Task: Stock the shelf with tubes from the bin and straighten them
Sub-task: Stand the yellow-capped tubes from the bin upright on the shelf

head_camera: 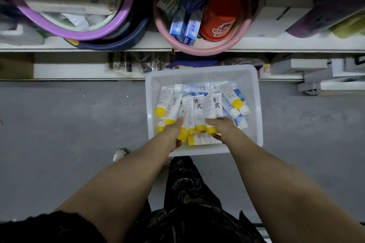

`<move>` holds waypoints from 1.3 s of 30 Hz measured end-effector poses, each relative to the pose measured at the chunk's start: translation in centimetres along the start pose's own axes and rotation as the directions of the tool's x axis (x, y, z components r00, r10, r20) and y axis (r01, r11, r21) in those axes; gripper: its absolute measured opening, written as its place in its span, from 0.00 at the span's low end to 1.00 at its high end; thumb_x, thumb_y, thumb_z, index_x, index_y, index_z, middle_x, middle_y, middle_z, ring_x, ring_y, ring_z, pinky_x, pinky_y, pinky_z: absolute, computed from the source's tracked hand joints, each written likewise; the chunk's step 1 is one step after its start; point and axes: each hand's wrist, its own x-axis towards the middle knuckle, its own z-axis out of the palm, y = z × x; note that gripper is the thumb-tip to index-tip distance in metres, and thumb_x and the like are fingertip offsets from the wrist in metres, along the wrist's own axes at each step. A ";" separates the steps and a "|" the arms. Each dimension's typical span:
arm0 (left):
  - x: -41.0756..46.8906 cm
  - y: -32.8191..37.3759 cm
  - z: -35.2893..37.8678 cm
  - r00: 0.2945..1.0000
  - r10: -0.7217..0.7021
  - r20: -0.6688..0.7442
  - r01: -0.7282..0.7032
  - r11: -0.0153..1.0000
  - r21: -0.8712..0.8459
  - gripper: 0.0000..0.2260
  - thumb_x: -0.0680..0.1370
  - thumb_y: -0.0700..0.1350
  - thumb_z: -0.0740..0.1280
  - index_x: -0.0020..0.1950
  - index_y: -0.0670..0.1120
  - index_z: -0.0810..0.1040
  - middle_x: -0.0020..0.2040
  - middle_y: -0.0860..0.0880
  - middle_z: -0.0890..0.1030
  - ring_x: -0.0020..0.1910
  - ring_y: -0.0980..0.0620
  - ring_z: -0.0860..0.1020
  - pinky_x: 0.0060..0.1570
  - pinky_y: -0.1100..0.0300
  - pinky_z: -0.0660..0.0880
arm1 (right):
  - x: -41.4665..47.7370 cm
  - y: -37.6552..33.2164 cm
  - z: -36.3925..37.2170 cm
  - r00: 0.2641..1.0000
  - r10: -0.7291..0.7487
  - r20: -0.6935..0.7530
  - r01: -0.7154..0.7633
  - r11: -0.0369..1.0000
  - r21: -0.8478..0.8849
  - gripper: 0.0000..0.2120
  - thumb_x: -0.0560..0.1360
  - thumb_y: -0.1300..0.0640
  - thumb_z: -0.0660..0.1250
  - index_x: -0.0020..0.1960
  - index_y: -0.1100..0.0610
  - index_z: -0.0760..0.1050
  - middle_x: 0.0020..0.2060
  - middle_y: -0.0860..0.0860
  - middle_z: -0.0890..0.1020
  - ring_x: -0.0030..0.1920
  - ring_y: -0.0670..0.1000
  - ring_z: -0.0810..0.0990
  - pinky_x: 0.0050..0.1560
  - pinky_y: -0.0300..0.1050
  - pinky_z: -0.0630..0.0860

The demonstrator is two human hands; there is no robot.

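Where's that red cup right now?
In the head view it is near the top, right of centre: the red cup sits inside the pink basin on the shelf, just right of the blue boxes, beyond the white bin.

Tubes [199,104] in bin [256,89], below shelf [118,46].

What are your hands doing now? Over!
Both left hand and right hand gripping yellow-capped tubes. All inside white bin on floor. A pink basin on shelf ahead.
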 end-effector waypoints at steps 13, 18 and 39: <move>-8.0 4.1 -18.7 0.907 0.409 0.101 -0.388 0.904 -0.183 0.12 0.77 0.42 0.70 0.59 0.42 0.75 0.50 0.44 0.79 0.34 0.52 0.76 0.22 0.67 0.73 | -14.4 -4.3 11.7 0.918 -0.380 0.113 0.369 0.923 0.107 0.10 0.77 0.61 0.69 0.58 0.55 0.76 0.51 0.53 0.81 0.45 0.50 0.79 0.46 0.46 0.79; -13.8 6.6 -32.1 0.767 0.642 -0.011 -0.627 0.744 -0.230 0.12 0.74 0.39 0.73 0.54 0.47 0.72 0.54 0.44 0.81 0.38 0.50 0.77 0.29 0.67 0.72 | -23.4 -6.9 22.8 0.798 -0.576 0.177 0.567 0.817 0.102 0.12 0.76 0.66 0.68 0.59 0.59 0.75 0.50 0.55 0.82 0.41 0.50 0.80 0.42 0.46 0.80; -43.2 14.2 -76.2 0.037 0.854 -0.519 -0.984 -0.060 -0.169 0.17 0.72 0.42 0.76 0.55 0.47 0.73 0.54 0.47 0.81 0.37 0.56 0.76 0.31 0.64 0.67 | -64.0 -21.8 57.8 -0.016 -0.907 0.420 0.918 0.153 0.366 0.19 0.72 0.66 0.74 0.61 0.59 0.74 0.55 0.57 0.83 0.55 0.57 0.83 0.49 0.52 0.82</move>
